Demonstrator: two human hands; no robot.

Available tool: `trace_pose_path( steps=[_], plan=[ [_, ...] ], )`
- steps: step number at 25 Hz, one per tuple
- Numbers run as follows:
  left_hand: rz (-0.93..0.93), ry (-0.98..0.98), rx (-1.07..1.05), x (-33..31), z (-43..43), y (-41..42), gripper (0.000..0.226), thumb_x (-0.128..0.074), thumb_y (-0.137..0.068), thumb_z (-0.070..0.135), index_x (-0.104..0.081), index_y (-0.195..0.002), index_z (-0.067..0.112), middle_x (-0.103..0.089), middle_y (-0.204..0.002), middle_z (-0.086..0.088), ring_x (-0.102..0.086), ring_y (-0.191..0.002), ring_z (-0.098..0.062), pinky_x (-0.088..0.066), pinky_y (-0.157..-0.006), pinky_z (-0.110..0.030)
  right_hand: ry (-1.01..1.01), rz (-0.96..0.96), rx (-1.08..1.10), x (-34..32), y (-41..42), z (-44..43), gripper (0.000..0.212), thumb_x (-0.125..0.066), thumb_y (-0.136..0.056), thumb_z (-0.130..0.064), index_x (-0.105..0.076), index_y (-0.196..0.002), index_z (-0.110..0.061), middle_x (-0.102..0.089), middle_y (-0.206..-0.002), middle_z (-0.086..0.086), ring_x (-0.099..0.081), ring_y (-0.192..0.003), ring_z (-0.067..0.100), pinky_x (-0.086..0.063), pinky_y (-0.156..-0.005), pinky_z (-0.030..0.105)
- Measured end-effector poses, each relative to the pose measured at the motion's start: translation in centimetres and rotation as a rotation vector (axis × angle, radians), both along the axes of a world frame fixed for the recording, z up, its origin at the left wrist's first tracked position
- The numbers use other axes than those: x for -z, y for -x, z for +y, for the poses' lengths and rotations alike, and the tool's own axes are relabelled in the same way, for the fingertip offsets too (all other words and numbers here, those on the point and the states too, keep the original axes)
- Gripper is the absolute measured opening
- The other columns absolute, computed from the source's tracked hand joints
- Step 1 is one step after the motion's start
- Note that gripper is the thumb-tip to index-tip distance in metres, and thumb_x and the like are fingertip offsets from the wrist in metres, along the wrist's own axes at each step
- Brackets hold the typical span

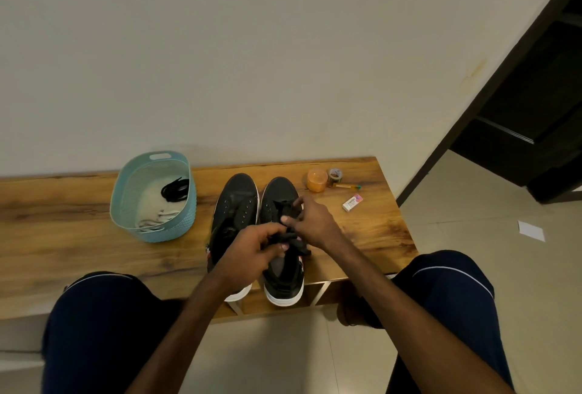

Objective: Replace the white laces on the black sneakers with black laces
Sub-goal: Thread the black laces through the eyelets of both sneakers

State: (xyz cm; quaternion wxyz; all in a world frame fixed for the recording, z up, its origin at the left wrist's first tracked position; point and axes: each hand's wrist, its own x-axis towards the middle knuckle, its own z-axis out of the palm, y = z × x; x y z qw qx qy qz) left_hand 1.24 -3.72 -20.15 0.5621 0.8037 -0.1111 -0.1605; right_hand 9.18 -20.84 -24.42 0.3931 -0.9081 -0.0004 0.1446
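Two black sneakers stand side by side on the wooden bench (63, 220), toes toward the wall. The left sneaker (234, 201) has bare eyelets and no lace. Over the right sneaker (278, 195) both hands work a black lace (288, 236). My left hand (252, 248) pinches the lace near the tongue. My right hand (310, 220) grips the lace higher up, over the eyelets. A light blue basket (126, 204) left of the shoes holds white laces (156, 220) and a second black lace (174, 188).
On the bench right of the shoes are an orange jar (317, 180), a tape roll (335, 175), a small pen-like stick (346, 186) and an eraser pack (353, 202). The wall runs behind the bench. A dark doorway (535, 110) opens at the right. My knees frame the bench.
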Motion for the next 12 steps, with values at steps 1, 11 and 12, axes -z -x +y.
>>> trace_pose_path(
  steps=[1, 11, 12],
  plan=[
    [0.014, 0.0, 0.02, 0.1, -0.2, 0.4, 0.03, -0.059, -0.095, 0.004, -0.066, -0.109, 0.029, -0.071, -0.094, 0.014, -0.066, -0.087, -0.004, -0.049, -0.061, -0.015, -0.025, -0.003, 0.022, 0.1, 0.1, -0.3, 0.034, -0.07, -0.09, -0.024, -0.052, -0.118, -0.018, -0.065, -0.089, -0.001, -0.067, -0.081, 0.019, -0.058, -0.074, 0.039],
    [0.048, 0.002, 0.002, 0.5, -0.4, 2.0, 0.027, -0.059, -0.096, 0.008, -0.063, -0.117, 0.024, -0.072, -0.101, -0.004, -0.07, -0.088, -0.022, -0.055, -0.062, -0.029, 0.278, -0.257, -0.228, -1.0, -0.2, -0.8, 0.018, -0.055, -0.098, -0.012, -0.066, -0.112, -0.016, -0.068, -0.107, 0.002, -0.065, -0.097, 0.018, -0.05, -0.076, 0.028],
    [0.053, 0.056, -0.041, 0.2, -0.2, 1.9, 0.032, -0.059, -0.095, 0.006, -0.059, -0.122, 0.024, -0.072, -0.103, -0.004, -0.071, -0.085, -0.022, -0.055, -0.059, -0.028, 0.255, -0.283, -0.198, -2.0, -0.5, -1.4, 0.017, -0.056, -0.098, -0.014, -0.068, -0.11, -0.016, -0.069, -0.105, 0.001, -0.065, -0.095, 0.016, -0.049, -0.077, 0.028]
  ],
)
